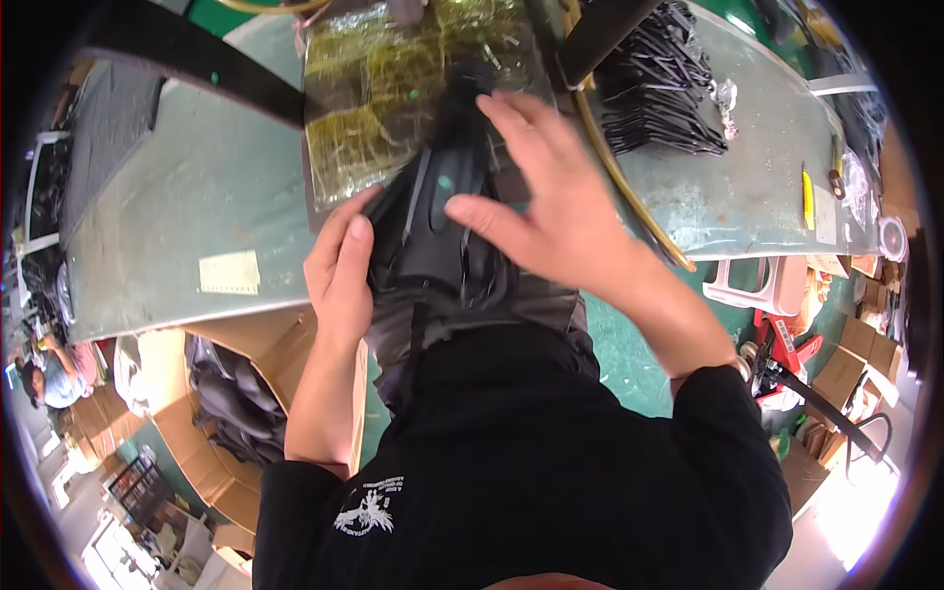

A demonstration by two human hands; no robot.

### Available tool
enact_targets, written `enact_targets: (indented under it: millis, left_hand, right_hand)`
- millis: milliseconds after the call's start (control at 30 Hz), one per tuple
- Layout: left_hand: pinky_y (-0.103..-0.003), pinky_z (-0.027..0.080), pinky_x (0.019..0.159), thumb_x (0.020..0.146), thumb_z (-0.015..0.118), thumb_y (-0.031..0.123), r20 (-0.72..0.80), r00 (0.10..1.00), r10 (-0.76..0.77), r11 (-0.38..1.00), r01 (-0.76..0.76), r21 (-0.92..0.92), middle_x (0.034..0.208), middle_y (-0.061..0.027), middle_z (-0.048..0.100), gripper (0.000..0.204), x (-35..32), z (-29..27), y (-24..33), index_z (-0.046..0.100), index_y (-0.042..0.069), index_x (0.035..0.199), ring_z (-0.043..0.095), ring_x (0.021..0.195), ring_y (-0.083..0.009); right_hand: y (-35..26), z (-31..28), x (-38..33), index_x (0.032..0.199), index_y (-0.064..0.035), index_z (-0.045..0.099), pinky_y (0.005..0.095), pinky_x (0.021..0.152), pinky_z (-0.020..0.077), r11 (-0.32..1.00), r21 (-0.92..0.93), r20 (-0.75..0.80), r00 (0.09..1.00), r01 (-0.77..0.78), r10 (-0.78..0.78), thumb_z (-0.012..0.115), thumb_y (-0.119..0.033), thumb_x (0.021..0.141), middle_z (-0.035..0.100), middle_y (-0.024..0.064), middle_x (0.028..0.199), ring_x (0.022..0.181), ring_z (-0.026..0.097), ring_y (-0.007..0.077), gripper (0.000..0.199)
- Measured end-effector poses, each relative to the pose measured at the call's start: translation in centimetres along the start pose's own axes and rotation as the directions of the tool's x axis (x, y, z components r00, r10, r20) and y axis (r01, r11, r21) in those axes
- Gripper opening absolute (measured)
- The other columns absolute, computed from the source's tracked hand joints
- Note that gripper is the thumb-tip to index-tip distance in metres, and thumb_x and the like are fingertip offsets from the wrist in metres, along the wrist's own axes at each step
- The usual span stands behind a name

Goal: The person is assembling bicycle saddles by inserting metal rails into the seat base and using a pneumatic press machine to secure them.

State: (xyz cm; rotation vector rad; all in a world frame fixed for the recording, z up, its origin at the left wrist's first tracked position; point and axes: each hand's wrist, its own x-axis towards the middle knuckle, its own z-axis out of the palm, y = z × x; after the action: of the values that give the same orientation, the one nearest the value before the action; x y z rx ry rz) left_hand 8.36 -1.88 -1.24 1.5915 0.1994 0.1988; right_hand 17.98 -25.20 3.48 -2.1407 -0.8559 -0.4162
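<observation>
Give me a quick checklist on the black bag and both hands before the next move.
1. Left hand grips the black bag's left side: ok.
2. Right hand lies flat on top of the bag: ok.
3. Bag rests at the table's near edge: ok.
4. Clear plastic sheet lies behind the bag: ok.
5. Bag closed or open: cannot tell.
6. Cardboard box stands below the left arm: ok.
</observation>
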Motion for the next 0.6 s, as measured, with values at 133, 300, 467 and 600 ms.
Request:
enact_targets:
  millis: [133,300,467,600]
  left_hand:
    - [-0.036,0.045,0.112,0.111,0.056,0.028,-0.115,0.993,0.028,0.974,-0.002,0.225,0.137,-0.0167,0.066,0.044,3.9,4.2,1.5,0.062,-0.005,0.139,0.060,0.127,-0.0253]
    - [-0.038,0.051,0.102,0.098,0.075,0.016,0.038,0.823,0.567,0.645,-0.473,0.600,0.124,-0.0201,0.069,0.020,8.2,6.0,1.3,0.070,0.000,0.108,0.065,0.118,-0.0333]
    - [-0.042,0.057,0.075,0.092,0.078,0.014,0.081,0.711,0.698,0.435,-0.511,0.742,0.115,-0.0146,0.072,0.022,12.9,6.6,-0.1,0.066,0.001,0.079,0.071,0.089,-0.0351]
    - [-0.042,0.057,0.075,0.092,0.076,0.012,0.068,0.704,0.707,0.440,-0.513,0.737,0.115,-0.0149,0.073,0.019,13.6,6.6,-0.3,0.067,0.001,0.081,0.072,0.089,-0.0351]
  right_hand:
    - [0.9,3.0,-0.7,0.135,0.0059,0.060,0.0446,0.088,0.0596,0.978,-0.039,0.079,0.975,-0.206,0.209,0.079,-0.032,0.088,0.063,0.0272,0.122,0.106,0.069,0.0443,0.064]
    - [4.1,5.0,2.5,0.123,0.0027,0.069,0.0438,0.072,0.0604,0.973,-0.162,-0.063,0.986,-0.161,0.153,0.072,-0.019,0.080,0.067,0.0174,0.099,0.085,0.072,0.0360,0.048]
    - [6.5,6.2,5.3,0.095,-0.0052,0.067,0.0453,0.064,0.0595,0.973,-0.195,-0.099,0.989,-0.126,0.108,0.073,-0.021,0.078,0.064,0.0141,0.087,0.074,0.071,0.0350,0.024]
    - [6.8,6.6,6.4,0.094,-0.0060,0.067,0.0451,0.063,0.0590,0.960,-0.243,-0.139,0.984,-0.141,0.109,0.075,-0.026,0.082,0.064,0.0141,0.085,0.074,0.071,0.0345,0.025]
